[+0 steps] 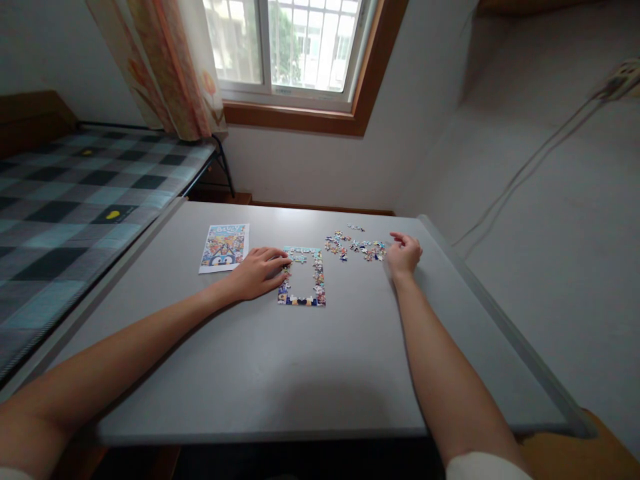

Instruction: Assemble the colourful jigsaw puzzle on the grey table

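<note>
A partly built jigsaw frame (303, 277), a rectangle of coloured border pieces with a bare middle, lies on the grey table (280, 360). My left hand (257, 270) rests flat beside it, fingers stretched out and fingertips touching the frame's left edge. Several loose puzzle pieces (353, 245) lie scattered to the right of the frame. My right hand (404, 253) sits at the right end of that scatter, fingers curled inward next to the pieces; whether it holds one is hidden. A printed reference picture (225, 247) lies left of my left hand.
A bed with a dark checked cover (65, 200) runs along the table's left side. A window (285, 47) with a curtain (165, 67) is behind the table. A white wall with a cable (530, 160) stands to the right.
</note>
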Demonstrator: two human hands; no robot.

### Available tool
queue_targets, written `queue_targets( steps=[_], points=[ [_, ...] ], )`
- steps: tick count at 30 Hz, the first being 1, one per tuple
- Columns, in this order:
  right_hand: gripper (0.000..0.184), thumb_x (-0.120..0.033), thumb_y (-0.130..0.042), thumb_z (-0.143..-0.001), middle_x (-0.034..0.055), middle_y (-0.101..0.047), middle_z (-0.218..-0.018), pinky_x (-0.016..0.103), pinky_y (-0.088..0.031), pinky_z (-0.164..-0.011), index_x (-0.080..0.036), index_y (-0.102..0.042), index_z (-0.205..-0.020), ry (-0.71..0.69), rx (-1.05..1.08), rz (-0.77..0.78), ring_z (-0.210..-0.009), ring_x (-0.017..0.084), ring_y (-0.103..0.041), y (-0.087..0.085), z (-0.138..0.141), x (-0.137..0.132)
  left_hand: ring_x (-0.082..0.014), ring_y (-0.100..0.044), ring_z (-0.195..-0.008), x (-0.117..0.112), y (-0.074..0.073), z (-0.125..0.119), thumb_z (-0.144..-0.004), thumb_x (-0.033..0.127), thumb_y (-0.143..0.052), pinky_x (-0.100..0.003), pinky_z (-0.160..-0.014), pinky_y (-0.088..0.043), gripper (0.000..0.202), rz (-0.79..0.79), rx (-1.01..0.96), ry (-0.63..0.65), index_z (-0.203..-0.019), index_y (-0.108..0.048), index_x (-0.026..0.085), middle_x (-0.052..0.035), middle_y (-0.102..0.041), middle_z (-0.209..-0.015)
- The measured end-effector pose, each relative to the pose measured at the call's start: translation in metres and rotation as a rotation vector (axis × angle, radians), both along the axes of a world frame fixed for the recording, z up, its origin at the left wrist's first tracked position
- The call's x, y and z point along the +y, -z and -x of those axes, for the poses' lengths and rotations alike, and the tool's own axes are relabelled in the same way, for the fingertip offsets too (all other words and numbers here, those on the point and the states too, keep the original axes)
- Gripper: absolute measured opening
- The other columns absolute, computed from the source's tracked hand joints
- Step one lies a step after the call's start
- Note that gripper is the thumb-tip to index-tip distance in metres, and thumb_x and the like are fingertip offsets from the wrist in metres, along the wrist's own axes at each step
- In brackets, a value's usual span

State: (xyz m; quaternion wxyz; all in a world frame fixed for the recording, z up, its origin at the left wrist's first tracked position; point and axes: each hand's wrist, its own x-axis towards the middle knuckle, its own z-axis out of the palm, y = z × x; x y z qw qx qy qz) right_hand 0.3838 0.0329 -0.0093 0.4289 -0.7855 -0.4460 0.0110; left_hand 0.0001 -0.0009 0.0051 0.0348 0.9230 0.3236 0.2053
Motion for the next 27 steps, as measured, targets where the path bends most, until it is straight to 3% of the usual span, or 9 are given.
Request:
queue_targets(
  steps=[6,19,27],
  points=[
    [0.046,-0.013,-0.036,-0.071,0.008,-0.068,-0.1,0.041,-0.045,-0.091,-0.02,-0.074,-0.095,0.167,0.101,-0.087,-0.095,0.022,-0.059,-0.001,-0.008,-0.001,-0.0258,-0.056,-0.114,-0.001,-0.001,-0.001,-0.097,0.039,-0.047,-0.045,-0.101,-0.041,0.034,0.007,0.014,-0.016,-0.122,-0.062,0.022,-0.0094,-0.06,-0.124],
    [0.035,-0.028,-0.048,-0.078,0.0095,-0.066,-0.104,0.042,-0.042,-0.088,-0.023,-0.074,-0.1,0.076,-0.09,0.099,-0.097,0.027,-0.055,-0.002,0.001,-0.004,-0.0258,-0.055,-0.113,-0.001,-0.001,-0.001,-0.097,0.039,-0.048,-0.046,-0.1,-0.041,0.034,0.018,0.009,-0.012,-0.123,-0.062,0.022,-0.0088,-0.06,-0.125],
    [0.031,-0.031,-0.05,-0.081,0.0106,-0.065,-0.106,0.045,-0.038,-0.09,-0.022,-0.074,-0.098,0.026,-0.168,0.123,-0.098,0.029,-0.052,-0.004,0.004,-0.006,-0.0254,-0.056,-0.113,-0.001,-0.001,-0.001,-0.097,0.039,-0.048,-0.045,-0.1,-0.042,0.034,0.006,0.008,-0.01,-0.122,-0.062,0.022,-0.0089,-0.06,-0.124]
  ],
)
